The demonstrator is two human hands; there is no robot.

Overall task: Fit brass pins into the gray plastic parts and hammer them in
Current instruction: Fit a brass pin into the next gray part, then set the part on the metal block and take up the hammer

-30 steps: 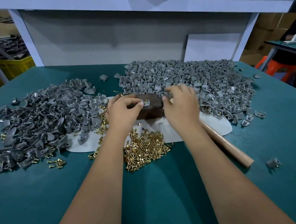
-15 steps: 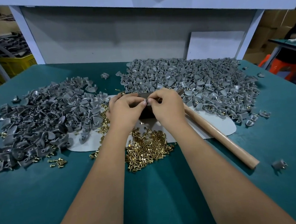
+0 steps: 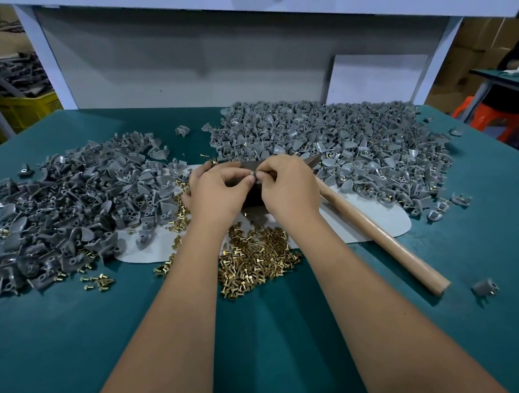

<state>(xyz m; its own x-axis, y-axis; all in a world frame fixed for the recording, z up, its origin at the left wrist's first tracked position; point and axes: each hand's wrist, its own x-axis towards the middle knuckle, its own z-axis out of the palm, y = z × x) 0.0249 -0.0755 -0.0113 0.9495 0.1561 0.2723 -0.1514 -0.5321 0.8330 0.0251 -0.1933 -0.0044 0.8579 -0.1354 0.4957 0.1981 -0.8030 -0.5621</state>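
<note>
My left hand [image 3: 218, 193] and my right hand [image 3: 288, 185] meet over a dark metal block [image 3: 240, 166] on the white mat [image 3: 376, 222]. Both pinch a small gray plastic part [image 3: 252, 174] between their fingertips, just above the block. Whether a pin sits in the part is hidden by my fingers. Loose brass pins [image 3: 256, 258] lie in a heap just in front of my wrists. The hammer's wooden handle [image 3: 377, 234] runs from under my right hand toward the near right; its head is hidden.
A pile of gray parts [image 3: 68, 203] covers the left of the green table [image 3: 261, 334], and a larger pile [image 3: 340, 141] lies at the back right. A single gray part [image 3: 484, 286] lies near the handle's end. A white board [image 3: 376, 77] leans at the back.
My right hand moved left from the block's right side to meet my left hand, and its fingertips closed on the small part. My left hand stayed at the block.
</note>
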